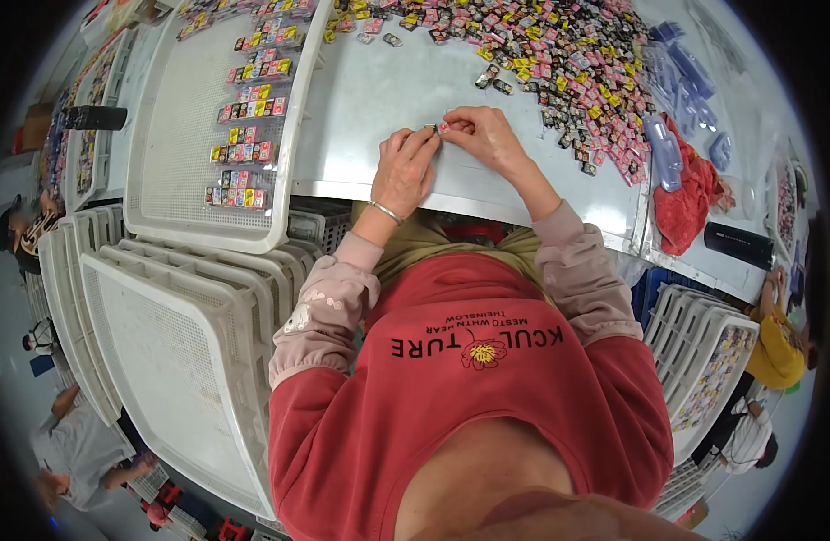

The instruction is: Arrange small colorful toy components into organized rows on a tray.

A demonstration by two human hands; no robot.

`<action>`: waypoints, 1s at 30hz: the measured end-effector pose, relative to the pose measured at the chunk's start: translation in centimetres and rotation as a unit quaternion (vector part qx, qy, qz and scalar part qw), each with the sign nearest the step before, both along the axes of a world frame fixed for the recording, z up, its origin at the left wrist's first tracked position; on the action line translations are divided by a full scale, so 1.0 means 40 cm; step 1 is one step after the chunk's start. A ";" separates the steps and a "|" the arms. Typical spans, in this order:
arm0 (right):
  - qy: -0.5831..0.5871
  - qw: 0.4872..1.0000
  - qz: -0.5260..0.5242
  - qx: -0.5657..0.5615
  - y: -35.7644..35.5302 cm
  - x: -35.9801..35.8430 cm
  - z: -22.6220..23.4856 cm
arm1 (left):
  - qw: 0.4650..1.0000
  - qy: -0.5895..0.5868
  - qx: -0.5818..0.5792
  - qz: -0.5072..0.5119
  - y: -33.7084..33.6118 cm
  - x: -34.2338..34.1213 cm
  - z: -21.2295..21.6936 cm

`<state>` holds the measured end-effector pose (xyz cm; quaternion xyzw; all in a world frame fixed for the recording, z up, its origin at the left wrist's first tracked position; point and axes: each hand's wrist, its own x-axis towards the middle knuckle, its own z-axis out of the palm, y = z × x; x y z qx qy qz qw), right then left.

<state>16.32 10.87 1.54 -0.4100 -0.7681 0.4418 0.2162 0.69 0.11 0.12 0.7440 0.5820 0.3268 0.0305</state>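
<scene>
Pale grey, the tabletop (388, 86) runs out under a wide spill of small coloured packets (568, 63) on the far right, with a bare patch in front of the person. Both hands meet there: the left hand (404, 167) and right hand (487, 135) pinch a tiny pink piece (442, 128) between their fingers, just above the surface. It looks easy to fumble; a slip could send it over the near edge (451, 203), which lies close under the wrists. To the left, a white perforated tray (176, 180) with sorted rows overhangs stacked trays, so a careless elbow might tip it. Open room lies mostly ahead and between tray and heap. A red cloth (690, 203) sits at the right.
</scene>
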 end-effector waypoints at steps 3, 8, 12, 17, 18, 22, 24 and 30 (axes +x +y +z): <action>-0.033 0.993 -0.008 0.115 -0.020 -0.005 -0.008 | 1.000 -0.005 0.002 -0.003 0.002 -0.001 -0.005; -0.030 0.961 -0.036 0.273 -0.052 -0.012 -0.033 | 1.000 -0.015 0.007 -0.008 0.004 -0.002 -0.010; -0.068 0.945 -0.015 0.319 -0.057 -0.001 -0.040 | 1.000 -0.013 0.002 -0.018 0.006 -0.002 -0.007; -0.088 0.933 -0.037 0.346 -0.072 -0.016 -0.031 | 0.999 0.026 -0.019 0.000 0.005 0.005 0.000; -0.087 0.933 -0.039 0.348 -0.057 -0.008 -0.025 | 0.999 0.027 -0.016 -0.002 0.005 0.005 0.002; 0.020 0.978 -0.131 0.161 0.088 0.081 0.012 | 0.999 0.042 -0.015 0.003 0.005 0.006 0.006; -0.062 0.954 -0.213 0.202 0.174 0.135 0.029 | 0.999 0.047 -0.014 0.004 0.001 0.007 0.007; -0.192 0.926 -0.162 0.283 0.217 0.154 -0.001 | 0.999 0.041 0.002 -0.007 0.005 0.003 -0.001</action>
